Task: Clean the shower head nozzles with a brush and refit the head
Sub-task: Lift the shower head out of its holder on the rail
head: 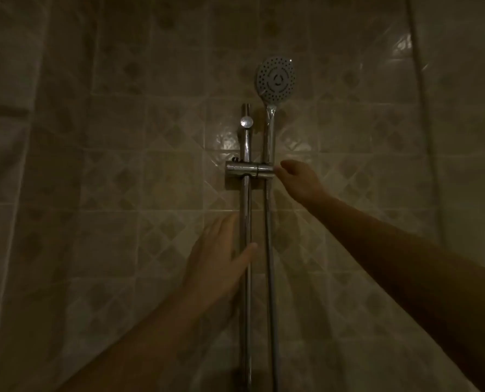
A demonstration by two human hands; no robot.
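1. A dim shower corner: glossy beige wall tiles (162,176) with a diamond pattern, no writing legible anywhere.
2. The shower head (276,79) sits upright in the chrome bracket (249,170) on the slide rail (246,222), nozzle face toward the camera.
3. The hose (270,250) hangs just right of the rail.
4. The left hand (216,261) is spread loose, thumb crossing the rail, gripping nothing.
5. The right hand (299,179) reaches the bracket's right end, fingers curled beside it; actual contact is unclear.
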